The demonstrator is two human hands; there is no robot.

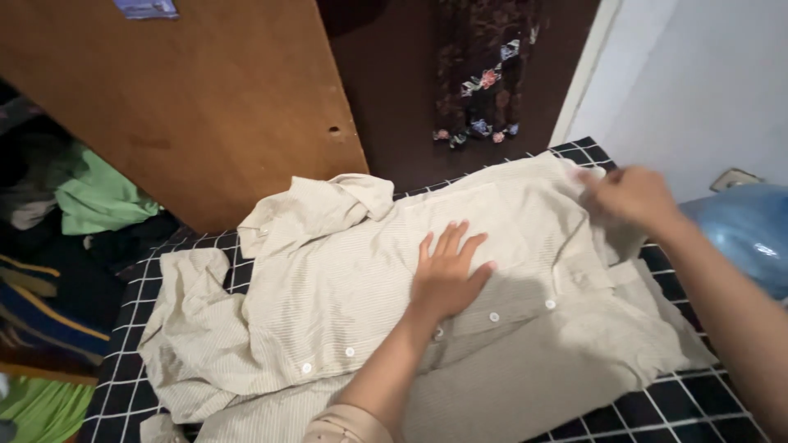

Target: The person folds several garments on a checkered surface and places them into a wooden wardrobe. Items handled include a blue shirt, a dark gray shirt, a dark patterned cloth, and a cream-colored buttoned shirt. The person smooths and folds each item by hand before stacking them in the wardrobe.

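Across the checked bed (681, 406), a cream striped shirt (345, 295), buttoned, collar crumpled toward the far left edge. Left hand (447, 275) flat on the cloth, fingers spread, gripping nothing. Right hand (628, 197) blurred at the far right corner, seemingly pinching shirt fabric; grip hard to confirm. Lower hem cut off by the forearms.

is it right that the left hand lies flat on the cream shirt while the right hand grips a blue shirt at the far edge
Not quite. In the head view the right hand grips the same cream shirt, not a blue one. The left hand does lie flat on it.
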